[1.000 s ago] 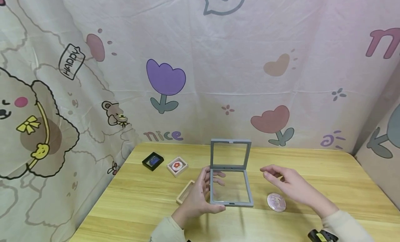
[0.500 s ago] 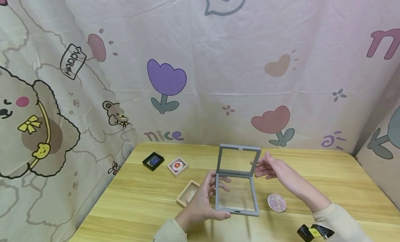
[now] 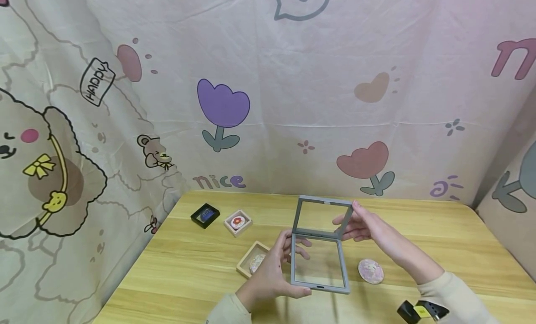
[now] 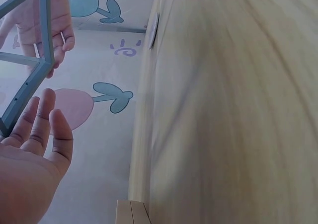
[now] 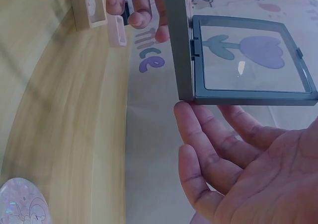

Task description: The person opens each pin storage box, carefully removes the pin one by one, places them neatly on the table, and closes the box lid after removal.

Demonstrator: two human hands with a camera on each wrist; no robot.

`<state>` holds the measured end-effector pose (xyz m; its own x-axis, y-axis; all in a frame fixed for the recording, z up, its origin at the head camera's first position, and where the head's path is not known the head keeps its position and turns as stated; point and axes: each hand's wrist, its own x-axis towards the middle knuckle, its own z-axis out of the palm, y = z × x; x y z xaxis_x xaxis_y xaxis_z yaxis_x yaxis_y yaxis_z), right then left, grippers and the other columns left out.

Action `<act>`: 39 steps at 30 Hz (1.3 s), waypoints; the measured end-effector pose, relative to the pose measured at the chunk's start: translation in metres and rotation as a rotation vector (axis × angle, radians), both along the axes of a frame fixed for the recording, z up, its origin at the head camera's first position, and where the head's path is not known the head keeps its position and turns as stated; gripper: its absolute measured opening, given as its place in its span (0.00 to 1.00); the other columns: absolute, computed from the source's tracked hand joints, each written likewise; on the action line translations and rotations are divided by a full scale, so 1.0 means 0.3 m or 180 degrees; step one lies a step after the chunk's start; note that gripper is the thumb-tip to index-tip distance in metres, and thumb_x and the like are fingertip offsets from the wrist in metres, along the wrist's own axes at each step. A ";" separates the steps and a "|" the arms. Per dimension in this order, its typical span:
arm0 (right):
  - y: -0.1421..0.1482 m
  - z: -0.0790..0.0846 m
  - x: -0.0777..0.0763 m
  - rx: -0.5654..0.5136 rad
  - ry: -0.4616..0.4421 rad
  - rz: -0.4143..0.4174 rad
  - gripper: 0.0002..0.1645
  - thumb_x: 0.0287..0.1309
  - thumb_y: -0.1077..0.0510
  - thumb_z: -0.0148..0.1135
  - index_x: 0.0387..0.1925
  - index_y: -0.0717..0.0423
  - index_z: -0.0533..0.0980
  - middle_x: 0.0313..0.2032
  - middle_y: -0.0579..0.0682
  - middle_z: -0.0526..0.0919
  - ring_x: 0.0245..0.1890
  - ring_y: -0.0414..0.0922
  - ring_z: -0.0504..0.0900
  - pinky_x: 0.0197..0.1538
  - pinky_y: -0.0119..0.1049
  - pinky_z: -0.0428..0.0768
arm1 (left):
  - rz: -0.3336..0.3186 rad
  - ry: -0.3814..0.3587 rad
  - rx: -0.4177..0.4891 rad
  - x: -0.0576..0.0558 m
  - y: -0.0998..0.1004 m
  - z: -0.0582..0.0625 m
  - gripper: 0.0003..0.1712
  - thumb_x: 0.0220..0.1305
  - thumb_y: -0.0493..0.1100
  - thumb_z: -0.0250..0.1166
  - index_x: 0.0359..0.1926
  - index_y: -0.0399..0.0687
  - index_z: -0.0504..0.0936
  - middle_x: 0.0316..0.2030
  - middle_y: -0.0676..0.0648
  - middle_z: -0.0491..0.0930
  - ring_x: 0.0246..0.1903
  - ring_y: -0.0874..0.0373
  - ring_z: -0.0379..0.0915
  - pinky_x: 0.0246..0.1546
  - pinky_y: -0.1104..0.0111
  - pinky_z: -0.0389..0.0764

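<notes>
A grey hinged display frame (image 3: 320,288) with clear film windows stands opened above the table, its lid tilted up at the back. My left hand (image 3: 270,275) holds the lower half by its left side, thumb at the front corner and fingers behind the film. At the lid's right edge is my right hand (image 3: 368,224), thumb at the upper corner, a finger showing through the film. In the right wrist view, the other fingers (image 5: 208,159) extend just below the frame's hinge side. A round pale-pink badge (image 3: 370,271) with a printed figure lies on the table to the right.
Left of my left hand sits a light wooden box (image 3: 241,267) holding a round pale piece, partly hidden. Farther back are a pink box (image 3: 229,229) with a red-flower badge and a black box (image 3: 197,220) with something blue. A printed cloth (image 3: 284,166) hangs behind the table (image 3: 188,277).
The frame has shifted right and toward me, its lid tipping back. My right hand has come in from above the badge to the lid's right edge, and more of the wooden box shows.
</notes>
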<state>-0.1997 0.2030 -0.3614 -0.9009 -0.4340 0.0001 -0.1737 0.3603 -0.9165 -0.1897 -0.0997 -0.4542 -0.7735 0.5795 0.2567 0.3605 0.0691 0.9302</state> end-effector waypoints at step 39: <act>0.036 -0.051 0.003 -0.0523 0.0310 0.0930 0.30 0.83 0.54 0.34 0.72 0.61 0.70 0.66 0.49 0.83 0.65 0.42 0.82 0.70 0.30 0.77 | 0.0003 -0.0076 0.0117 -0.017 -0.012 -0.005 0.64 0.45 0.38 0.85 0.79 0.65 0.58 0.68 0.46 0.77 0.55 0.55 0.83 0.55 0.59 0.83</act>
<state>-0.1989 0.2138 -0.3767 -0.7309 -0.6607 0.1712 -0.3372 0.1315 -0.9322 -0.1947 -0.1033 -0.4558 -0.7802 0.5693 0.2593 0.3382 0.0352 0.9404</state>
